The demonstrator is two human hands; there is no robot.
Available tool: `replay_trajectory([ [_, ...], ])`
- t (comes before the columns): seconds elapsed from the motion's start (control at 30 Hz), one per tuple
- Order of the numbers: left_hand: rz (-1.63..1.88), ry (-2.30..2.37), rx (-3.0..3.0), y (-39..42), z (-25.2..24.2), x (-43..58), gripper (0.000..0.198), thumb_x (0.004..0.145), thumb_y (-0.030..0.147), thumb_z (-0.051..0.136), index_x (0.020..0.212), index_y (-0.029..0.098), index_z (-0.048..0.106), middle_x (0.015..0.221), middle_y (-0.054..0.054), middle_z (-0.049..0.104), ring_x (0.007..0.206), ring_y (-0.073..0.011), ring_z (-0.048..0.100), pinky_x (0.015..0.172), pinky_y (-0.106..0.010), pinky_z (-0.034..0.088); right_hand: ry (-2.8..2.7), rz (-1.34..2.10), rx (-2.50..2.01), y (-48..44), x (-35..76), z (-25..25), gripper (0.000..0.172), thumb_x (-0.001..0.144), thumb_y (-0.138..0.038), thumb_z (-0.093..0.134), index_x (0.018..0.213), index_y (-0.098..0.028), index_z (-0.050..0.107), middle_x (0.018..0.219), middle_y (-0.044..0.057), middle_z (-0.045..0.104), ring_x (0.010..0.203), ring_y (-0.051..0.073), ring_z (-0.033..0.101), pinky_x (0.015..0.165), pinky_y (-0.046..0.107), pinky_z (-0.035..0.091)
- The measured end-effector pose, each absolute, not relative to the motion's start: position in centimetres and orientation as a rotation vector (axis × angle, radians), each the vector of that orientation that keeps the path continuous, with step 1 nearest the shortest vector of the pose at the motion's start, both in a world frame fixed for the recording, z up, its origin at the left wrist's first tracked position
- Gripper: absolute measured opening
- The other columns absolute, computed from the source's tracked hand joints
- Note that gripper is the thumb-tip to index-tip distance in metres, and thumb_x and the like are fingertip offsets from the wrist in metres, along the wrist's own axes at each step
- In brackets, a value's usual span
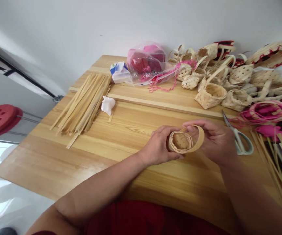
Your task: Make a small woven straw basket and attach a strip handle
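Above the table I hold a small round woven basket, its opening tipped up toward me. My left hand wraps around the basket's left side, thumb along the near wall and fingers behind the far rim. A thin pale strip curves up from the rim as a handle loop. At its right, my right hand pinches near where the strip meets the far rim; thumb and forefinger are closed there. Other fingers of the right hand are partly hidden behind the loop. Scissors with pale handles lie just beyond the right hand.
A bundle of flat strips and a crumpled white tissue lie left. Behind are a plastic bag of yarn and several woven baskets. Pink cord and loose thin strips sit right. A red stool stands beyond the table.
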State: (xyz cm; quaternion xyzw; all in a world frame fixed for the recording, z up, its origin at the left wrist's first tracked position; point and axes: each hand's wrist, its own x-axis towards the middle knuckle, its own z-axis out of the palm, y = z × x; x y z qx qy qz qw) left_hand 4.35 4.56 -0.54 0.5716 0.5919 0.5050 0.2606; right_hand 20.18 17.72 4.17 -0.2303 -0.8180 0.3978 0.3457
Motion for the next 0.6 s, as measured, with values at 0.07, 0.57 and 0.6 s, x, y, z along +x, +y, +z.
replay_trajectory([
  [0.07,1.364,1.605,1.539,4.55,-0.51,4.35,0.082,0.063,0.038,0.101,0.134,0.023,0.061,0.134,-0.014,0.07,0.13,-0.0359,0.064,0.112,-0.051,0.048,-2.131,1.028,-0.601,17.77,20.23,4.06,0.011,0.097,-0.035,0.075,0.103,-0.031,0.083,0.086,0.0,0.08,0.067,0.018,0.072,0.059,0.029,0.057],
  [0.57,1.388,1.611,1.568,4.6,-0.83,4.34,0.084,0.064,0.041,0.1,0.135,0.021,0.061,0.134,-0.014,0.071,0.128,-0.0347,0.065,0.11,-0.053,0.05,-2.109,1.033,-0.584,17.85,20.13,3.96,0.01,0.097,-0.035,0.076,0.103,-0.033,0.083,0.084,-0.001,0.08,0.068,0.018,0.074,0.065,0.031,0.061],
  [0.6,1.39,1.61,1.572,4.59,-0.85,4.33,0.084,0.064,0.04,0.1,0.136,0.02,0.061,0.134,-0.014,0.071,0.127,-0.0348,0.065,0.11,-0.053,0.05,-2.108,1.032,-0.584,17.85,20.12,3.94,0.01,0.096,-0.035,0.076,0.104,-0.034,0.083,0.085,-0.001,0.08,0.069,0.018,0.074,0.065,0.031,0.061],
])
